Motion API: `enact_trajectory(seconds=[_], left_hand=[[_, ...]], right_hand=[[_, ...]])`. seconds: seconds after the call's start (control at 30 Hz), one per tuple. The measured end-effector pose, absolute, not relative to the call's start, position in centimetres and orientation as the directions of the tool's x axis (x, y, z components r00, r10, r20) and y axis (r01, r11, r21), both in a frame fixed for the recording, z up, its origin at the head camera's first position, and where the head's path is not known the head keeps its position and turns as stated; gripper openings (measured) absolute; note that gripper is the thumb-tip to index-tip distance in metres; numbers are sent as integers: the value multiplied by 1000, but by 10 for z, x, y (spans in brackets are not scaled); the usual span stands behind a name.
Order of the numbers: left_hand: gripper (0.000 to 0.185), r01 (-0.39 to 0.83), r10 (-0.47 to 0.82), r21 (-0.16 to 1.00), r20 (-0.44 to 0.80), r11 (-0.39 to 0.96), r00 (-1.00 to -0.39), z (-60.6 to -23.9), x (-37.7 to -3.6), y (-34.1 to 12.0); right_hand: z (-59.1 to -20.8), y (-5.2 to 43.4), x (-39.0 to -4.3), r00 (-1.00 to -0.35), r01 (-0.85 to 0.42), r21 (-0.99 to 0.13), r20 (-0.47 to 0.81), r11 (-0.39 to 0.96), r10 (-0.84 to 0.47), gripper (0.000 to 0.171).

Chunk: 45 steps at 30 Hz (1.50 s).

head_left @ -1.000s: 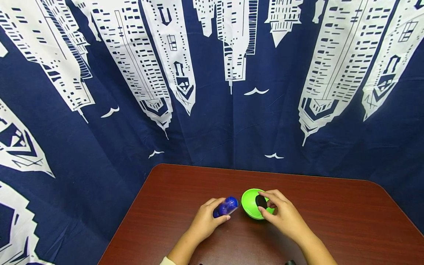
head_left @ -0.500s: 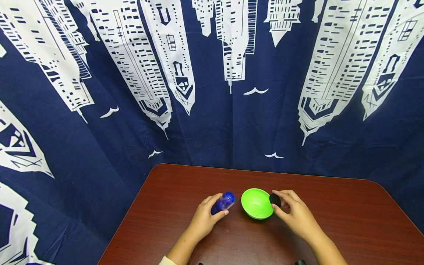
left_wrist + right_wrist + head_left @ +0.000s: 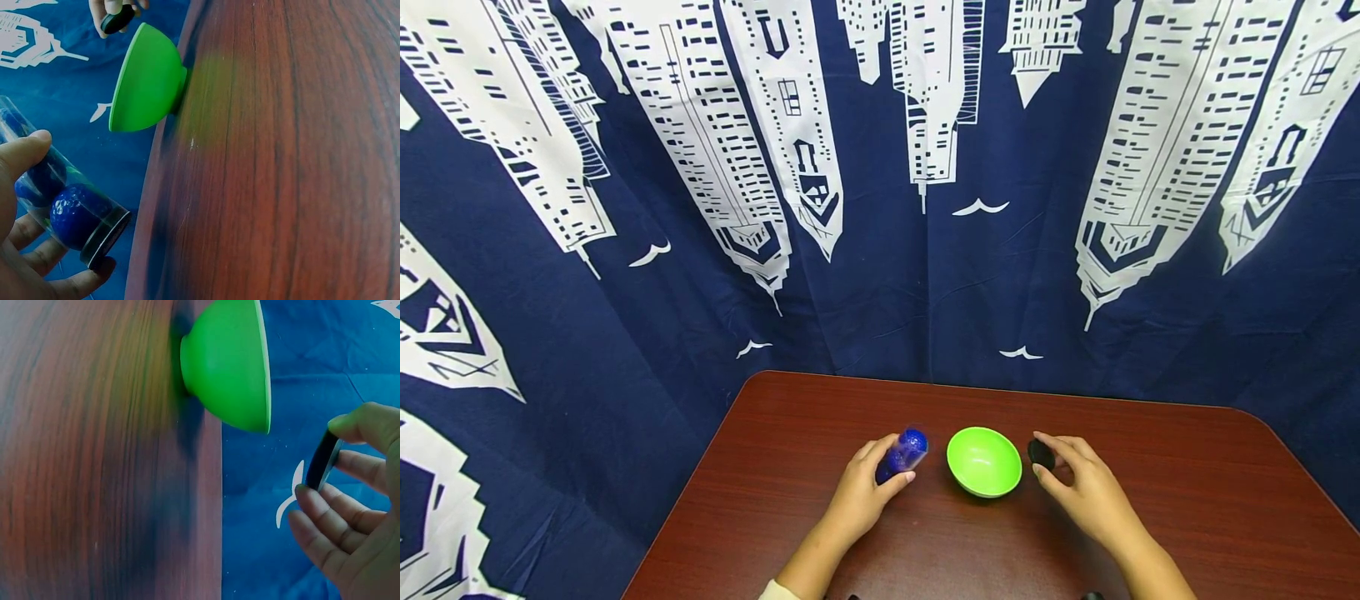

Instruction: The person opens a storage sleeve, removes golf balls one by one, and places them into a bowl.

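A green bowl stands empty on the brown table, between my hands. My left hand grips a clear tube with blue balls inside, tilted up just left of the bowl; the left wrist view shows the tube with its dark end near my fingers. My right hand pinches a small black lid between thumb and fingers, just right of the bowl. In the right wrist view the lid is seen edge-on beside the bowl.
A dark blue cloth with white skyscraper prints hangs behind the table and around its far edge. The table's rounded corners lie at the far left and far right.
My right hand has lifted the black lid out of the bowl and carried it to the bowl's right side. The left hand has tilted the tube a little more upright.
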<state>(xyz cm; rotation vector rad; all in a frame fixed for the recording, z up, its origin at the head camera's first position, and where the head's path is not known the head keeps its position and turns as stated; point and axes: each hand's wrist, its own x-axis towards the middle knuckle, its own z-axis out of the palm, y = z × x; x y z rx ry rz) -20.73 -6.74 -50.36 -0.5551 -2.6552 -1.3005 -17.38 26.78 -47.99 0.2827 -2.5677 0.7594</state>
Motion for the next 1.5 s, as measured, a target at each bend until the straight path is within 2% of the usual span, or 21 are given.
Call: enact_trajectory(seconds=[0.53, 0.77, 1.1, 1.5], left_hand=[[65, 361, 254, 752, 261, 551, -931, -503, -208, -69], [66, 376, 266, 748, 270, 546, -925, -503, -207, -69], [66, 376, 269, 753, 269, 539, -925, -502, -207, -70], [63, 384, 267, 755, 280, 532, -922, -503, -207, -70]], right_hand=[[-493, 278, -179, -954, -196, -468, 296, 862, -56, 51], [-501, 282, -182, -961, -205, -451, 263, 869, -90, 48], [-505, 282, -182, -985, -158, -467, 139, 870, -104, 48], [-512, 281, -184, -989, -141, -484, 103, 863, -105, 46]])
